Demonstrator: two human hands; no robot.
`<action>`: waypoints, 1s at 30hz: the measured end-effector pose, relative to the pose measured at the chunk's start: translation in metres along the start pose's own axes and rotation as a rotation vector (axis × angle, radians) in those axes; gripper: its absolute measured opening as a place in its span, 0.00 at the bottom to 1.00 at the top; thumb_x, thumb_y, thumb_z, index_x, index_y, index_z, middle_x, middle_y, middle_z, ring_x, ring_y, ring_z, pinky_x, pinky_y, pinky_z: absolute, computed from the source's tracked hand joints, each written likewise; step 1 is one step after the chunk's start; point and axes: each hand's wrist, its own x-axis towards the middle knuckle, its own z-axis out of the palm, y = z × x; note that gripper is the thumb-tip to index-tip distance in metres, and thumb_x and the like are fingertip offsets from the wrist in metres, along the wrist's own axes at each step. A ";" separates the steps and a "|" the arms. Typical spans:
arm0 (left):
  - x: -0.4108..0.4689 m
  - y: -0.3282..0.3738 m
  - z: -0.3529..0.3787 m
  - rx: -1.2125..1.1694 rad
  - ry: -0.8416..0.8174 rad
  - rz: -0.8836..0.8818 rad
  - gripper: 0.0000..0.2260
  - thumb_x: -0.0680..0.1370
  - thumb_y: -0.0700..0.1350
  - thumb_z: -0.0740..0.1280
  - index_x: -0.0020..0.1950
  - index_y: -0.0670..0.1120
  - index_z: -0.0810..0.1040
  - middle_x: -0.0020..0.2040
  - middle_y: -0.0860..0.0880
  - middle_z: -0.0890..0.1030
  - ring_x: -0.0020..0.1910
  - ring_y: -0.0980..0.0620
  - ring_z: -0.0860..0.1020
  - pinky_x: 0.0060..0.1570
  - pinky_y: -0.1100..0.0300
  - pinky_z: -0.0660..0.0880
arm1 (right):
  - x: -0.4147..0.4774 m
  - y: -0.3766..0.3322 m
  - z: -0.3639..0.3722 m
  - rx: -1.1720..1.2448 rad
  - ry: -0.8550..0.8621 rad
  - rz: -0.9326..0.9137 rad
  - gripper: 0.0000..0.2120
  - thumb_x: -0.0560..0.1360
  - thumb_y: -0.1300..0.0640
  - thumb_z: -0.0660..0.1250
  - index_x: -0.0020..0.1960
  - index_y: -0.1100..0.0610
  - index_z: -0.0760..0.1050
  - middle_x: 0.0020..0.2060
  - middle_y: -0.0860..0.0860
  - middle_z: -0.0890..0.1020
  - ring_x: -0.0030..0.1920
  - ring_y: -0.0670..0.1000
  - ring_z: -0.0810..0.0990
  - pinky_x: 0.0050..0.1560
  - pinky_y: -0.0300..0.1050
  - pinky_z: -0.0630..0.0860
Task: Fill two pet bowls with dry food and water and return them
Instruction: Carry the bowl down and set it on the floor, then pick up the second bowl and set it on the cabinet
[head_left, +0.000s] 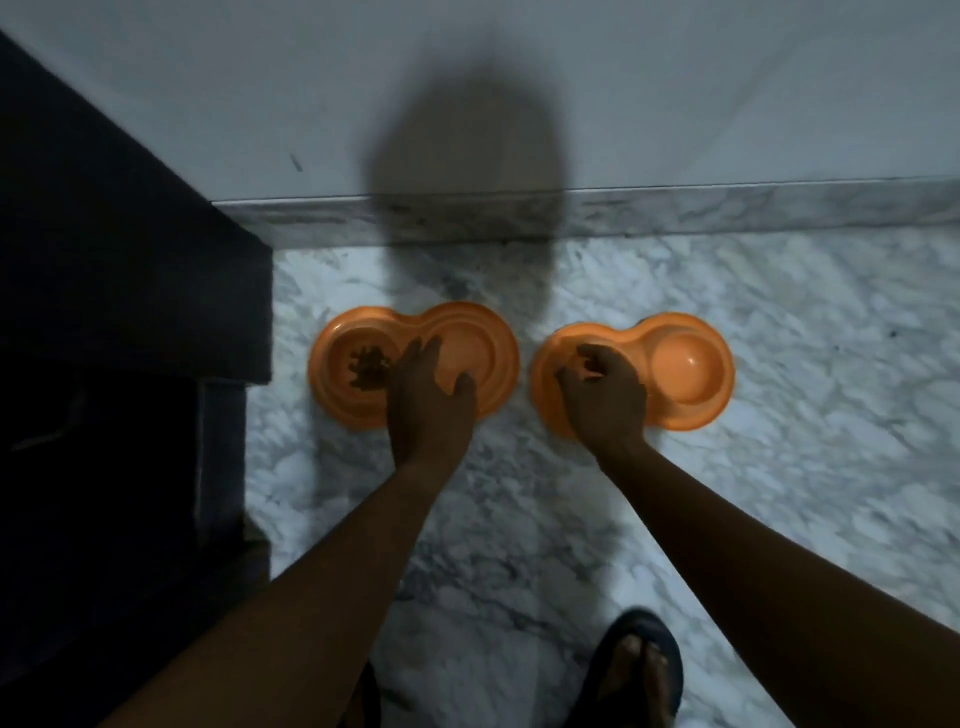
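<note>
Two orange double pet bowls lie side by side on the marble floor near the wall. The left bowl (488, 338) has dark dry food (366, 368) in its left well. My left hand (428, 405) rests over its middle, fingers spread, thumb toward the right well. The right bowl (691, 364) shows a right well whose contents I cannot make out. My right hand (602, 397) covers its left well with the fingers curled over the near rim. A little dark food shows at the fingertips. Whether either hand actually grips its bowl is unclear.
A dark piece of furniture (104, 312) stands close on the left of the bowls. The white wall (623, 104) and a marble skirting (727, 210) run just behind them. My sandalled foot (641, 670) is on the marble floor (805, 441) at the bottom.
</note>
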 end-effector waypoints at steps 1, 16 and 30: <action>-0.007 0.011 0.011 0.003 -0.010 0.012 0.23 0.75 0.43 0.71 0.69 0.43 0.75 0.71 0.41 0.73 0.71 0.43 0.69 0.70 0.52 0.65 | 0.003 0.006 -0.012 -0.001 0.015 0.010 0.21 0.74 0.54 0.74 0.66 0.57 0.80 0.58 0.59 0.84 0.58 0.58 0.82 0.60 0.49 0.75; -0.040 0.049 0.171 0.080 0.041 -0.278 0.23 0.74 0.48 0.69 0.68 0.45 0.74 0.65 0.41 0.74 0.61 0.36 0.75 0.58 0.46 0.73 | 0.079 0.123 -0.113 0.207 0.146 0.306 0.30 0.77 0.46 0.71 0.75 0.56 0.70 0.68 0.57 0.78 0.65 0.59 0.78 0.65 0.55 0.75; -0.104 0.126 0.052 -0.145 0.063 -0.053 0.27 0.69 0.47 0.66 0.68 0.47 0.76 0.60 0.42 0.80 0.58 0.41 0.78 0.57 0.48 0.75 | -0.023 0.058 -0.203 0.492 0.157 0.372 0.25 0.70 0.53 0.75 0.66 0.54 0.77 0.50 0.55 0.85 0.51 0.55 0.84 0.54 0.52 0.80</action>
